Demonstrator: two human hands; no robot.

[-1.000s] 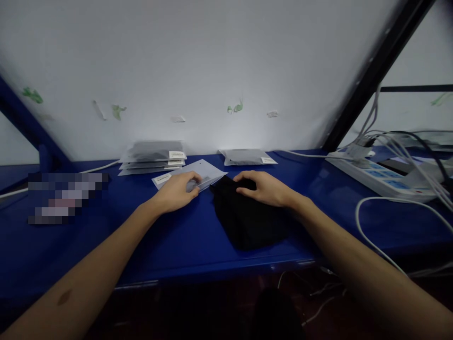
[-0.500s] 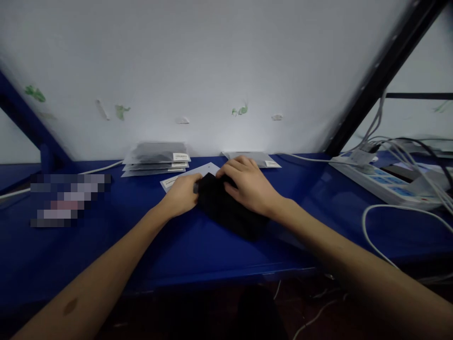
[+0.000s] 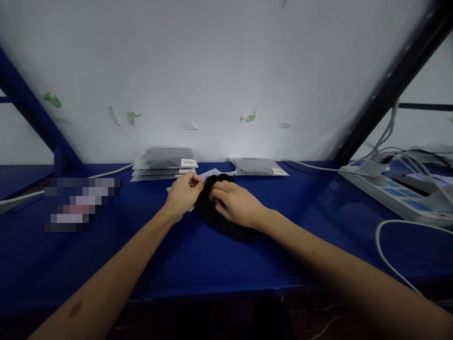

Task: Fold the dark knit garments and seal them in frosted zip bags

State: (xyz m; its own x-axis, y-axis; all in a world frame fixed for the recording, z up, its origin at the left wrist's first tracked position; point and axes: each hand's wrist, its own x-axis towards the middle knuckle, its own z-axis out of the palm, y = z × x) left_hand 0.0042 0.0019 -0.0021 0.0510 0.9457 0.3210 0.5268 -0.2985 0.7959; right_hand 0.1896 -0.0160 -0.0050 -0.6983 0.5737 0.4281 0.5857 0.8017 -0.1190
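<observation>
A folded black cloth (image 3: 215, 219) lies bunched on the blue table (image 3: 198, 255), its far end over a flat grey plastic bag (image 3: 212, 173). My right hand (image 3: 233, 204) is closed on the top of the cloth, fingers curled into it. My left hand (image 3: 184, 193) is closed at the cloth's left edge, pinching where the bag's mouth meets the cloth. Most of the bag is hidden under my hands and the cloth.
A stack of filled grey bags (image 3: 163, 163) sits at the back left by the wall, another single bag (image 3: 257, 166) at the back right. A white power strip (image 3: 396, 196) with several cables lies far right. A white cable (image 3: 392, 264) loops over the right edge.
The cloth has been pushed up and left toward the grey bag and bunched smaller. Both hands have come together over it; my right hand now covers its top.
</observation>
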